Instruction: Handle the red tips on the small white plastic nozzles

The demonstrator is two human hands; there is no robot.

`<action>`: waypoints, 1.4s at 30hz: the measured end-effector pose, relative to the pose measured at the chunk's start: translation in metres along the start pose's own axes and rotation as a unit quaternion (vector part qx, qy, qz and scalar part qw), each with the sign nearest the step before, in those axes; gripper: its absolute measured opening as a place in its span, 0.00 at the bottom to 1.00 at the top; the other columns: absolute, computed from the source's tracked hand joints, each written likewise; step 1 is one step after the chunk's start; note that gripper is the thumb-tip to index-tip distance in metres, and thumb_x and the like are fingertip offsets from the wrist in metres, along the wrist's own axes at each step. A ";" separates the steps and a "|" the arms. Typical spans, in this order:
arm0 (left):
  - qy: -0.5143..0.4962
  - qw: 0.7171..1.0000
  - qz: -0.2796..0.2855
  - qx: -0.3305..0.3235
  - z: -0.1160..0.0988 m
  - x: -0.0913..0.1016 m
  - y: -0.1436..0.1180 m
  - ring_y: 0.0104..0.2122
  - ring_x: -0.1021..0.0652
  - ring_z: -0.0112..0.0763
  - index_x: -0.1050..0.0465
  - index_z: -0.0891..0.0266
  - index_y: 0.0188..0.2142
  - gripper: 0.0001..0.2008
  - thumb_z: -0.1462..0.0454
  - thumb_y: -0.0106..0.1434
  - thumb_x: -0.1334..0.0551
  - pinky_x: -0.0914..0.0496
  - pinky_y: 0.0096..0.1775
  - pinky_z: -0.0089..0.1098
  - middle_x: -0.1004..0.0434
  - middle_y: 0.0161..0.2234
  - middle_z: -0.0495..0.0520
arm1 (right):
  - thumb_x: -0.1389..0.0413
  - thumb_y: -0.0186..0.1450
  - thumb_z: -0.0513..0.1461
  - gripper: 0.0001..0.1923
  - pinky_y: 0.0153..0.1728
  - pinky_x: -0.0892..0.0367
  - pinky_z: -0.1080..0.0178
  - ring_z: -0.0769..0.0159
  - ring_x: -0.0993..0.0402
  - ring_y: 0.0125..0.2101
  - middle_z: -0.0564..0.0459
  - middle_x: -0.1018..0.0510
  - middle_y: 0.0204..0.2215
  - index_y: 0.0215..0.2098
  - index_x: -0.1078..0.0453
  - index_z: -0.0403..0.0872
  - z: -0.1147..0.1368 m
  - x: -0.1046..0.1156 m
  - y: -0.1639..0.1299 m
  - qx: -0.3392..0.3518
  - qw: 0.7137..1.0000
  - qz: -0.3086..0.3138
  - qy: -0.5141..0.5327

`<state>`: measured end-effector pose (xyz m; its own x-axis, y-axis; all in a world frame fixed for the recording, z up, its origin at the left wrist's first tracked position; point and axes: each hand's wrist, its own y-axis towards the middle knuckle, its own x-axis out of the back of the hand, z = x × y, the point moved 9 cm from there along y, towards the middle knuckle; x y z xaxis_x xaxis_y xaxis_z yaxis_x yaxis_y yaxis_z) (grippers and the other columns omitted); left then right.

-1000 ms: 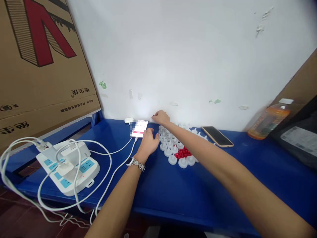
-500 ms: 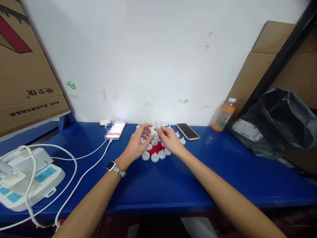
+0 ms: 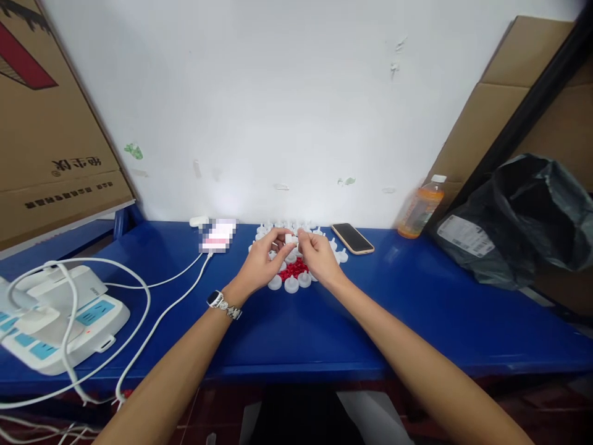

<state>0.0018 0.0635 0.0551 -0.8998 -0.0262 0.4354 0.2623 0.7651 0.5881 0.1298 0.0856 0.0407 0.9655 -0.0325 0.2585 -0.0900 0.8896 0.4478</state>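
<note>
Both of my hands meet above a cluster of small white round plastic pieces (image 3: 291,285) on the blue table (image 3: 324,334). Between the fingertips of my left hand (image 3: 263,262) and my right hand (image 3: 317,256) sits one small white piece (image 3: 291,238), pinched from both sides. A little heap of small red bits (image 3: 293,270) lies in the middle of the white pieces, just under my hands. A watch is on my left wrist.
A lit phone (image 3: 217,236) with a white cable lies left of the pieces, a dark phone (image 3: 353,238) right of them. An orange drink bottle (image 3: 420,207) and a black bag (image 3: 514,222) stand at the right. A white power strip (image 3: 60,318) with cables sits at the left edge, under cardboard boxes (image 3: 46,123).
My right hand came back from the wall side with a white piece. Both hands closed together on it above the cluster. The view swung right, then steadied.
</note>
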 end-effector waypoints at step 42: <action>0.026 0.998 0.005 0.055 0.037 0.027 0.004 0.36 0.26 0.32 0.29 0.60 0.46 0.18 0.50 0.65 0.39 0.32 0.37 0.31 0.26 0.36 0.52 | 0.42 0.63 0.44 0.11 0.36 0.43 0.62 0.65 0.35 0.31 0.55 0.28 0.24 0.26 0.31 0.47 0.006 0.012 -0.001 0.089 0.965 0.103 -0.222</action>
<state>-0.0341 0.0900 0.0434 -0.8776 -0.0492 0.4769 0.2283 0.8318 0.5060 0.1397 0.0818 0.0483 0.7254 -0.0902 0.6824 -0.3485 0.8068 0.4771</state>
